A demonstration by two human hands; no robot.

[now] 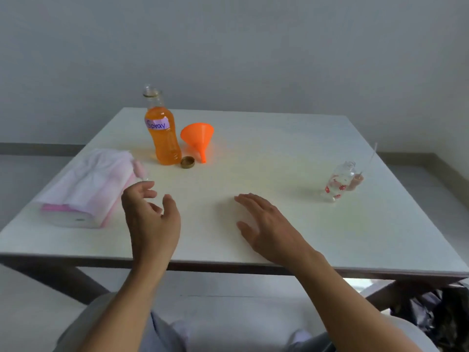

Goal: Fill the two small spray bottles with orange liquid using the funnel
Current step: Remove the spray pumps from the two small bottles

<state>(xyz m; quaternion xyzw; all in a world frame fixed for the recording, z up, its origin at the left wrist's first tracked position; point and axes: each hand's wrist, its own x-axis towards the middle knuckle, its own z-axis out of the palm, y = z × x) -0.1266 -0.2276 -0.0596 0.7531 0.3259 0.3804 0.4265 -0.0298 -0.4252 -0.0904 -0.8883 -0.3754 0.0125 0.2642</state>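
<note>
Hovering low over the near desk (279, 153), the left hand (149, 219) had its fingers (142, 186) loosely curled and apart, the right hand (269, 224) its fingers (250, 199) straight and spread, neither holding anything. Out to the right and slightly beyond the right hand, well apart, the small spray bottle (340, 181) stood upright, clear, red-flowered, uncapped and seemingly empty, so that hand was nearer. Farther ahead the funnel (198, 135) lay tipped, spout toward the person, beside the open orange bottle (162, 133); I saw only one small bottle.

Upper centre: big bottle (162, 134), funnel (197, 138) just right, cap (187, 162) btwn them (slightly lower). Tissue pack (86, 191) mid-left; small spray bottle (339, 181) mid-right.
</note>
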